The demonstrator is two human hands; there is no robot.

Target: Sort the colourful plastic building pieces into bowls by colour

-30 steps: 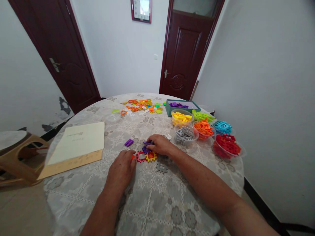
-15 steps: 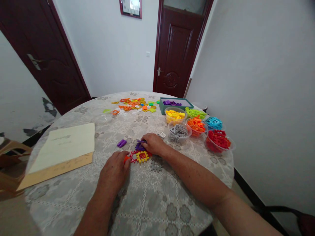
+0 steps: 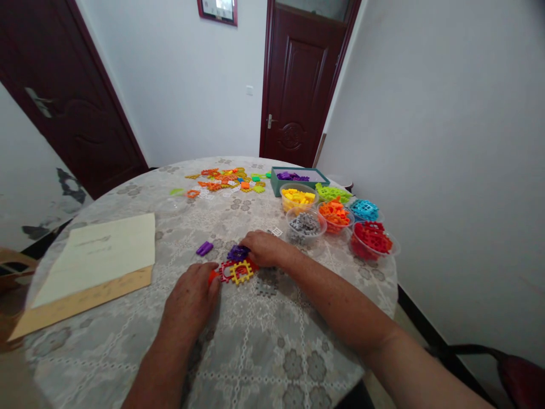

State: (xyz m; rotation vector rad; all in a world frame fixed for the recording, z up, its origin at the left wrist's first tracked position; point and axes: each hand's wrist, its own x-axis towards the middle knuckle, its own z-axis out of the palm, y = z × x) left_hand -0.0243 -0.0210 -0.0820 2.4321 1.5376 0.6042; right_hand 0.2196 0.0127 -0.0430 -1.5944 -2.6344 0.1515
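My left hand (image 3: 190, 295) is closed at the left side of the small pile, an orange building piece (image 3: 213, 276) between its thumb and index finger. Beside that piece lie a red toothed building piece (image 3: 225, 271) and a yellow square one with a round opening (image 3: 242, 272). My right hand (image 3: 266, 248) reaches in from the right, its fingertips closed on a purple building piece (image 3: 237, 253) just behind the yellow one. Its palm hides part of another red-orange piece. Off to the left lies a loose purple piece (image 3: 205, 248). A grey toothed piece (image 3: 267, 284) lies below my right wrist.
Clear tubs hold yellow (image 3: 298, 197), grey (image 3: 305, 224), orange (image 3: 335, 213), blue (image 3: 364, 209) and red pieces (image 3: 371, 238). Behind them stands a green box (image 3: 276, 184) with purple pieces. Mixed pieces (image 3: 221, 179) spread at the back; paper sheets (image 3: 97, 250) lie left on the patterned tablecloth (image 3: 238, 352).
The whole view has shifted a little, so things appear slightly further left. Both hands stay at the same pieces, and more of the purple piece shows by my right fingertips.
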